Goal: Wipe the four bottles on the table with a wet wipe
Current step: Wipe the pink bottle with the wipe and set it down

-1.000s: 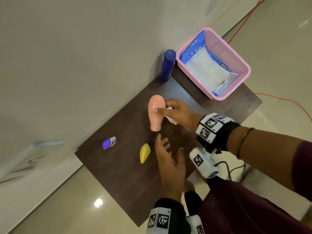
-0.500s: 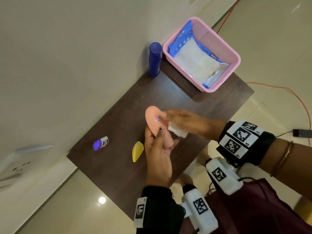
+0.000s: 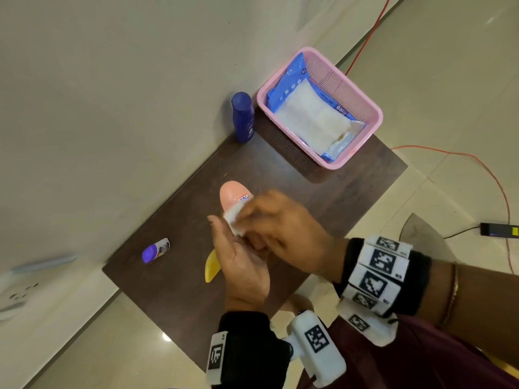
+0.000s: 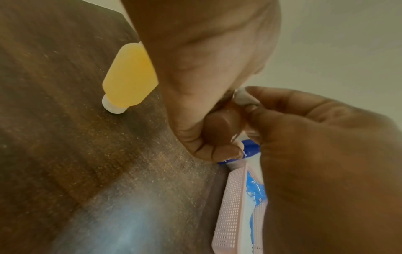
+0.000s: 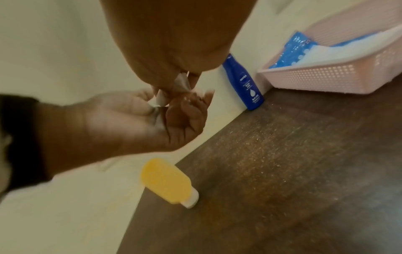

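A rounded peach-pink plastic bottle [image 3: 234, 196] is held above the middle of the dark brown wooden counter [image 3: 174, 299], its domed end pointing toward 11 o'clock in the head view. The left hand [image 3: 241, 265] cups it from below, fingers curled round its lower part; the left wrist view shows the bottle's round end [image 4: 222, 127] gripped between thumb and fingers. The right hand [image 3: 283, 234] comes in from 3 o'clock and pinches a crumpled white wet wipe [image 3: 234, 224] against the bottle's side; this hand is blurred, so how each finger lies cannot be told.

Just beside the left hand, toward 8 o'clock, a small flat yellow bottle with a white cap [image 3: 211, 269] lies on its side on the counter. Further toward 9 o'clock, well apart from the hands, a small white bottle with a purple cap [image 3: 156, 250] also lies on its side near the counter's edge by the wall. At 12 o'clock a tall dark blue plastic bottle [image 3: 243, 117] stands upright at the far corner, against the cream wall [image 3: 112, 94]. Just beside it, toward 1 o'clock, sits a pink perforated plastic basket [image 3: 362, 94] holding a blue-and-white pack of wipes [image 3: 314, 119]. An orange cable [image 3: 477, 167] runs over the tiled floor [image 3: 449, 66].
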`<act>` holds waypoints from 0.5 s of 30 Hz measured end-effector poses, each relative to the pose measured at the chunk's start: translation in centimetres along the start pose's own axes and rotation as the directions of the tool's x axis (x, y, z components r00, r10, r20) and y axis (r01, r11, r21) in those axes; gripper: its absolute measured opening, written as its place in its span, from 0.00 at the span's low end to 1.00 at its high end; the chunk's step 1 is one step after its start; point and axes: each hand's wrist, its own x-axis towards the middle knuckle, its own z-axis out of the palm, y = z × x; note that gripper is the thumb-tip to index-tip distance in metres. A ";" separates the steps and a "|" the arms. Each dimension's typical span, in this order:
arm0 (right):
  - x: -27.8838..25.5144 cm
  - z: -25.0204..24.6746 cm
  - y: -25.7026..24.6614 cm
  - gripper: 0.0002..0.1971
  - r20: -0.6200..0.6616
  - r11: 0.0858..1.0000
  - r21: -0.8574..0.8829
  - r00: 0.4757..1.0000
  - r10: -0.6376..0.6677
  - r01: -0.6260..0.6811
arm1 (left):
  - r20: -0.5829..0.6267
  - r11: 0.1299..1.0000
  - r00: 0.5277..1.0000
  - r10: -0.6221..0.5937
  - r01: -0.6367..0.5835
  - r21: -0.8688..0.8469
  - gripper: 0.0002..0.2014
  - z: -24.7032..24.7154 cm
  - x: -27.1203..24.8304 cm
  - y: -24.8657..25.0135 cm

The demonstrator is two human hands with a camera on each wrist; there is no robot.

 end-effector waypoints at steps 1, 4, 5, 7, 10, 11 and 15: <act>-0.6 0.0 -0.2 0.14 0.041 0.998 -0.022 0.997 -0.066 0.067 | -0.007 1.000 1.000 0.000 0.000 -0.016 0.35 0.0 0.1 0.2; -1.8 -0.7 0.5 0.12 0.108 0.987 -0.054 0.983 -0.145 0.152 | 0.027 1.000 1.000 -0.013 0.014 -0.023 0.41 0.4 0.1 0.5; -1.8 -1.1 0.9 0.12 0.109 0.987 -0.049 0.983 -0.147 0.153 | 0.034 0.999 0.999 -0.021 0.022 -0.024 0.40 0.6 0.1 0.4; -1.0 -1.6 1.6 0.12 0.083 0.985 -0.058 0.984 -0.156 0.161 | 0.048 0.998 0.998 -0.031 0.034 -0.052 0.38 1.2 0.2 0.3; 1.8 -2.3 2.5 0.15 0.030 0.987 -0.090 0.991 -0.127 0.130 | 0.047 0.998 0.998 -0.035 0.037 -0.042 0.38 1.9 0.5 0.1; 2.8 -2.4 2.7 0.15 0.010 0.991 -0.087 0.995 -0.100 0.100 | 0.044 0.998 0.998 -0.035 0.037 -0.043 0.37 2.1 0.5 0.2; 4.5 -2.7 3.1 0.16 -0.025 0.996 -0.081 0.999 -0.039 0.037 | 0.048 0.999 0.998 -0.035 0.036 -0.034 0.37 2.5 0.8 0.3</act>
